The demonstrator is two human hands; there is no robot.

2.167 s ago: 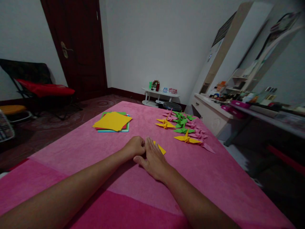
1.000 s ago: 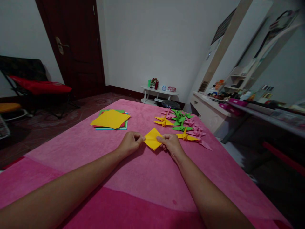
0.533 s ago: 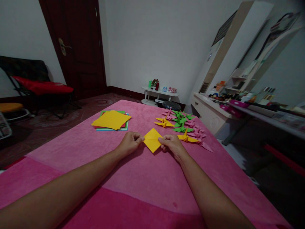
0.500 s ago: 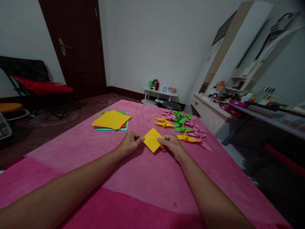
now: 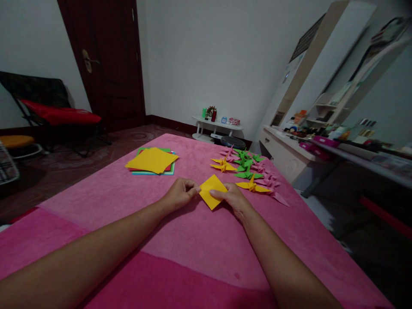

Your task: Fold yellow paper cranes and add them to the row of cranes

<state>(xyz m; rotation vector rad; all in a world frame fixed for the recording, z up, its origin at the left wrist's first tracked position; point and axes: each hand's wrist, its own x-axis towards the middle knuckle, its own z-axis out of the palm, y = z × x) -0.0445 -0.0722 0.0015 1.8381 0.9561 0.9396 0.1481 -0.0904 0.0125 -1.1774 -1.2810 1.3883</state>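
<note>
A folded yellow paper square (image 5: 211,191) is held just above the pink cloth (image 5: 193,240), standing on one corner like a diamond. My left hand (image 5: 180,194) pinches its left corner with closed fingers. My right hand (image 5: 232,197) grips its right side, with the thumb lying across the front of the sheet. Both forearms reach in from the near edge.
A stack of coloured paper sheets (image 5: 152,161) with yellow on top lies at the far left of the cloth. Several folded paper cranes (image 5: 247,171) in yellow, green and pink sit at the far right. A cluttered desk (image 5: 289,154) stands to the right.
Earlier both hands pressed the paper flat on the cloth. They then lifted it as a diamond, and now my right thumb has slid inward across its face.
</note>
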